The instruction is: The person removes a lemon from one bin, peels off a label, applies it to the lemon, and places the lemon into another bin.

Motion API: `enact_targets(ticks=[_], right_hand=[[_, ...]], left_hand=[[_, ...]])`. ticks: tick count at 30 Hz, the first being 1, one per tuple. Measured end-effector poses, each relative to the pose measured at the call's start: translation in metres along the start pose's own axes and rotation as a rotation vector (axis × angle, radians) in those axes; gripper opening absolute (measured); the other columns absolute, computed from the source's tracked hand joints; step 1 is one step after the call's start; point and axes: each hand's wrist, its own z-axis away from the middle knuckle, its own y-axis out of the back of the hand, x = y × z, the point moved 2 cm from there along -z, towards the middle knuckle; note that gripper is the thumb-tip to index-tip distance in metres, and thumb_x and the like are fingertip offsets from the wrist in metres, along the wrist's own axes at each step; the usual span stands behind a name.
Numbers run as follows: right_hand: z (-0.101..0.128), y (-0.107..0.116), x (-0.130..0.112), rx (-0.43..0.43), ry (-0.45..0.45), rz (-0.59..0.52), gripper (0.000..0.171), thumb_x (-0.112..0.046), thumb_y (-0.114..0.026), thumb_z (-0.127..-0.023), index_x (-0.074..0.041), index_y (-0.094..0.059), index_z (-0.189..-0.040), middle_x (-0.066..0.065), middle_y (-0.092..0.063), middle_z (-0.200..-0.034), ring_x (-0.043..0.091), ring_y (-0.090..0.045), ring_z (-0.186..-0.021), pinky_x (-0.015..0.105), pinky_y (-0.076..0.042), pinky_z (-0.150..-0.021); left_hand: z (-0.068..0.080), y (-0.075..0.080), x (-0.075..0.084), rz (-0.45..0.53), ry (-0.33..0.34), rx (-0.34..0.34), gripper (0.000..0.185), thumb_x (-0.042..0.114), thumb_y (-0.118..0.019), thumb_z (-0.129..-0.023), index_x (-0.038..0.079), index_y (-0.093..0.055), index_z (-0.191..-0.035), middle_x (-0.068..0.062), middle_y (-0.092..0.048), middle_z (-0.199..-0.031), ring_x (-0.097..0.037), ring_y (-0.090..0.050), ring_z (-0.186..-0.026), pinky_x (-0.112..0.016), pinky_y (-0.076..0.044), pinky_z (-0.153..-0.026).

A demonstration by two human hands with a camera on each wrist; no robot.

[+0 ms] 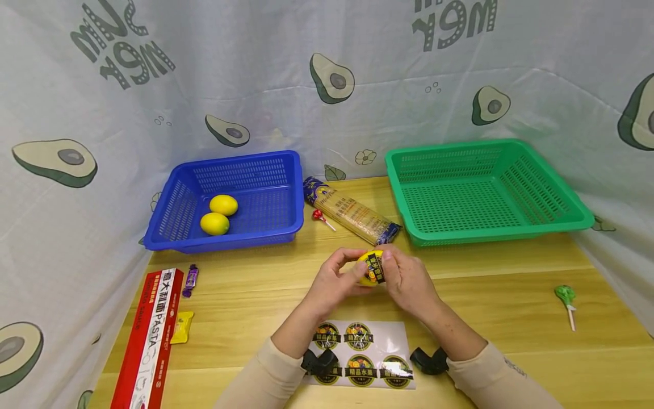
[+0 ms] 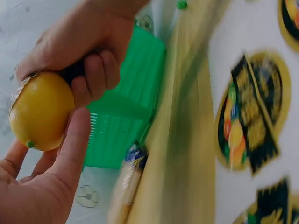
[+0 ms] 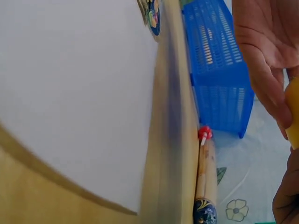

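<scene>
A yellow lemon (image 1: 365,280) is between my two hands above the middle of the table. My left hand (image 1: 332,287) grips it from the left, thumb on the near side. On its front lies a round black-and-gold sticker (image 1: 375,268). The right hand (image 1: 411,281) holds the lemon from the other side, its thumb at the sticker's edge. In the left wrist view the lemon (image 2: 42,112) shows its green tip, and the right hand's fingers (image 2: 96,77) are curled beside it. Below the wrists lies a white sheet of round stickers (image 1: 360,336), partly covered by the left wrist's camera.
Two lemons (image 1: 219,215) lie in a blue basket (image 1: 225,241) at back left. A green basket (image 1: 490,233) stands back right. Between them are a spaghetti pack (image 1: 352,213) and red lollipop (image 1: 318,215). A pasta box (image 1: 148,341), wrapped candies (image 1: 191,280) and green lollipop (image 1: 565,294) lie at the sides.
</scene>
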Motion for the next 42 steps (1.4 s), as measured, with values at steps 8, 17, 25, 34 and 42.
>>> enact_targets(ticks=[8, 17, 25, 34, 42], right_hand=[[0.003, 0.009, -0.005, -0.130, -0.116, -0.106, 0.037, -0.023, -0.031, -0.113, -0.008, -0.062, -0.128, 0.008, -0.066, -0.075, 0.010, -0.057, -0.059, 0.027, -0.050, -0.054], [0.030, 0.036, 0.017, -0.035, -0.315, -0.082, 0.040, -0.029, -0.048, -0.109, -0.010, -0.049, -0.145, 0.018, -0.067, -0.097, 0.011, -0.063, -0.065, 0.025, -0.053, -0.057], [0.036, 0.086, 0.062, 0.145, -0.552, -0.109, 0.067, -0.040, -0.055, -0.104, -0.017, -0.027, -0.160, 0.009, -0.048, -0.120, 0.002, -0.062, -0.069, 0.024, -0.052, -0.055], [0.025, 0.123, 0.106, 0.253, -0.713, -0.106, 0.079, -0.049, -0.062, -0.098, -0.030, -0.019, -0.161, -0.007, -0.042, -0.108, 0.004, -0.060, -0.058, 0.024, -0.053, -0.054], [0.021, 0.135, 0.118, 0.288, -0.771, -0.143, 0.086, -0.049, -0.066, -0.095, -0.032, -0.014, -0.161, -0.004, -0.041, -0.108, 0.008, -0.060, -0.057, 0.023, -0.054, -0.054]], left_hand=[[0.005, -0.005, 0.006, -0.418, -0.171, 0.040, 0.062, 0.014, -0.083, -0.085, 0.019, -0.053, -0.139, -0.013, -0.056, -0.134, -0.010, -0.067, -0.088, -0.024, -0.061, -0.076], [0.005, 0.001, 0.005, -0.470, -0.228, 0.076, 0.055, 0.012, -0.080, -0.087, 0.022, -0.061, -0.138, -0.012, -0.055, -0.129, -0.010, -0.062, -0.088, -0.022, -0.060, -0.080], [0.005, 0.005, 0.005, -0.465, -0.216, 0.098, 0.056, 0.010, -0.079, -0.088, 0.023, -0.061, -0.139, -0.010, -0.054, -0.131, -0.012, -0.059, -0.093, -0.022, -0.059, -0.081], [0.001, 0.006, 0.003, -0.467, -0.214, 0.096, 0.055, 0.012, -0.078, -0.089, 0.021, -0.059, -0.141, -0.011, -0.053, -0.132, -0.011, -0.058, -0.093, -0.020, -0.057, -0.080], [-0.013, 0.003, 0.018, -0.559, -0.266, 0.025, 0.056, 0.013, -0.077, -0.091, 0.022, -0.057, -0.143, -0.012, -0.052, -0.132, -0.014, -0.061, -0.099, -0.021, -0.059, -0.081]])
